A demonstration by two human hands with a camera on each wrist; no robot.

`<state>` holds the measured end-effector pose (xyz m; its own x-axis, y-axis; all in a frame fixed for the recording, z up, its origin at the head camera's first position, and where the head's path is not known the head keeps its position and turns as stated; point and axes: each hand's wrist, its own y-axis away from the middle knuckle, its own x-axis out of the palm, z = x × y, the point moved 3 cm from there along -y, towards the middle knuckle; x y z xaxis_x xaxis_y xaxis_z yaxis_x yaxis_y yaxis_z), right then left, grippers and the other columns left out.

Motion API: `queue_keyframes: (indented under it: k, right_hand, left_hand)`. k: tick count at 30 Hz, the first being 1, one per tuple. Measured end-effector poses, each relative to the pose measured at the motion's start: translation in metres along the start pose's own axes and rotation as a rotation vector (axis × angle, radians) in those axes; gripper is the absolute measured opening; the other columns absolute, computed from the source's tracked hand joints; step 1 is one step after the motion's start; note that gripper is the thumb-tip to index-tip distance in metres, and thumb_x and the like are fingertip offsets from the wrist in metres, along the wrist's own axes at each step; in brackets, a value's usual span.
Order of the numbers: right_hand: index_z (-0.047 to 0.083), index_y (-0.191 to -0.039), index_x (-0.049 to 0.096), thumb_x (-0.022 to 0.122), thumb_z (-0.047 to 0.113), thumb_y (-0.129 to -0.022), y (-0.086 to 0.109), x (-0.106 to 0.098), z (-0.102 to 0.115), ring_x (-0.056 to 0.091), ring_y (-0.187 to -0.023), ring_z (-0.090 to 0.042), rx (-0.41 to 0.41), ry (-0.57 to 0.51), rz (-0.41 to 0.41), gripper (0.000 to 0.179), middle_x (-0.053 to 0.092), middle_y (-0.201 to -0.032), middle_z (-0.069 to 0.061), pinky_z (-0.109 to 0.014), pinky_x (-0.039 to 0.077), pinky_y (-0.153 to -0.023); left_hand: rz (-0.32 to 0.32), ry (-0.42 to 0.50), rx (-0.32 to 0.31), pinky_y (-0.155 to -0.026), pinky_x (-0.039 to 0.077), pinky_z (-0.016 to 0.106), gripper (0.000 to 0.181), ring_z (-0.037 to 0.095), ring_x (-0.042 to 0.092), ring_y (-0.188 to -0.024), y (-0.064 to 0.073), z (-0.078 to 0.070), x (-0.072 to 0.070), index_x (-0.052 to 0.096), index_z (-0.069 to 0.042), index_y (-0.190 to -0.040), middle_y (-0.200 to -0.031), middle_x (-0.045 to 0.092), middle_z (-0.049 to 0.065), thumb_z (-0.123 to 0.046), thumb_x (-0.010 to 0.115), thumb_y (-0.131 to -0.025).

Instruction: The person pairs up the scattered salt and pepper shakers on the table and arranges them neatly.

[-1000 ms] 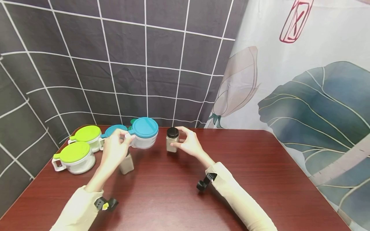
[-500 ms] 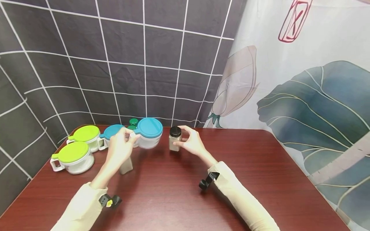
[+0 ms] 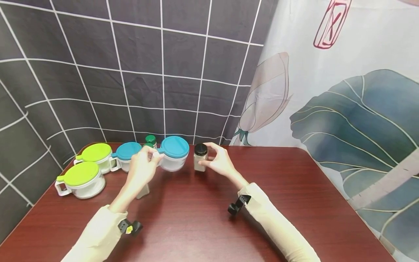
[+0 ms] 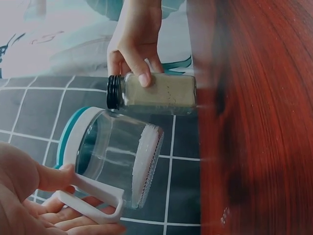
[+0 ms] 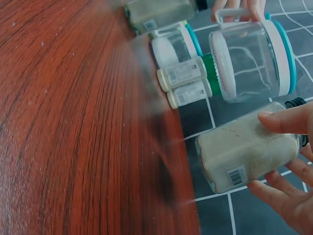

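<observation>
Two hands over a red-brown wood-grain counter; dark grid-print cloth behind, white cloth w/ lotus print and red seal to R. L hand has fingers clamped on a blue-lidded jar's white handle, jar raised. R hand pinches a black-capped bottle beside it, poss. touching counter. Bottle's barcode label: print illegible.

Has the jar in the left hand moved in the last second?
Yes, rightward: in the head view, the jar was below a white backdrop line and now sits mostly right of it.
</observation>
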<state>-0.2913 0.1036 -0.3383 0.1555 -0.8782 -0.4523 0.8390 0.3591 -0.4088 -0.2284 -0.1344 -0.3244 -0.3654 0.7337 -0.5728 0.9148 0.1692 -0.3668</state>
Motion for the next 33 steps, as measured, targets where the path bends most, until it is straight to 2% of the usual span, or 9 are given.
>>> queue_keyframes:
  k: [5,10,18,23,30,33]
  right_hand:
    - [-0.008,-0.118,0.058,0.077,-0.008,-0.070,0.001,-0.003,-0.001,0.066,-0.099,-0.041,-0.004,0.011,0.000,0.052,0.065,-0.111,-0.028,-0.048,0.055,-0.082]
    - [-0.008,-0.118,0.058,0.077,-0.008,-0.070,0.001,-0.006,-0.003,0.068,-0.098,-0.040,0.004,0.026,0.004,0.052,0.065,-0.111,-0.027,-0.045,0.055,-0.082]
    - [-0.009,-0.118,0.058,0.076,-0.010,-0.070,-0.001,-0.009,-0.003,0.067,-0.099,-0.041,0.001,0.033,0.025,0.052,0.065,-0.112,-0.028,-0.048,0.055,-0.082]
    - [-0.010,-0.119,0.057,0.076,-0.011,-0.070,-0.002,-0.010,-0.010,0.066,-0.099,-0.042,0.011,0.033,0.022,0.053,0.064,-0.112,-0.029,-0.049,0.054,-0.083]
    - [-0.005,-0.121,0.058,0.079,-0.008,-0.069,-0.006,-0.009,-0.048,0.068,-0.100,-0.038,0.017,0.044,0.003,0.057,0.066,-0.114,-0.025,-0.044,0.056,-0.082]
    - [-0.002,-0.121,0.059,0.081,-0.005,-0.069,-0.005,-0.010,-0.053,0.069,-0.098,-0.034,0.027,0.039,-0.009,0.057,0.067,-0.113,-0.022,-0.040,0.056,-0.082]
  left_hand:
    - [0.011,0.004,0.012,-0.074,0.047,0.043,0.020,0.035,0.064,-0.089,0.000,-0.001,0.007,0.060,0.001,-0.097,-0.092,0.071,0.023,-0.019,0.061,-0.093]
    - [0.035,0.024,-0.004,-0.081,0.048,0.048,0.016,0.037,0.064,-0.097,0.000,-0.003,0.013,0.059,0.002,-0.100,-0.103,0.070,0.024,-0.012,0.054,-0.094]
    - [0.052,0.008,-0.010,-0.077,0.047,0.046,0.020,0.035,0.063,-0.088,0.001,-0.002,0.021,0.060,0.001,-0.098,-0.095,0.070,0.023,-0.018,0.060,-0.092]
    - [0.063,0.001,-0.010,-0.080,0.047,0.048,0.021,0.037,0.063,-0.091,0.001,0.001,0.026,0.059,0.001,-0.098,-0.095,0.070,0.024,-0.018,0.062,-0.091]
    - [0.074,0.013,-0.053,-0.082,0.047,0.051,0.021,0.040,0.064,-0.094,0.002,0.005,0.035,0.060,0.000,-0.098,-0.099,0.070,0.023,-0.020,0.061,-0.091]
    - [0.083,0.008,-0.073,-0.083,0.046,0.052,0.022,0.039,0.064,-0.095,0.003,0.007,0.038,0.061,-0.001,-0.099,-0.101,0.070,0.022,-0.022,0.060,-0.092]
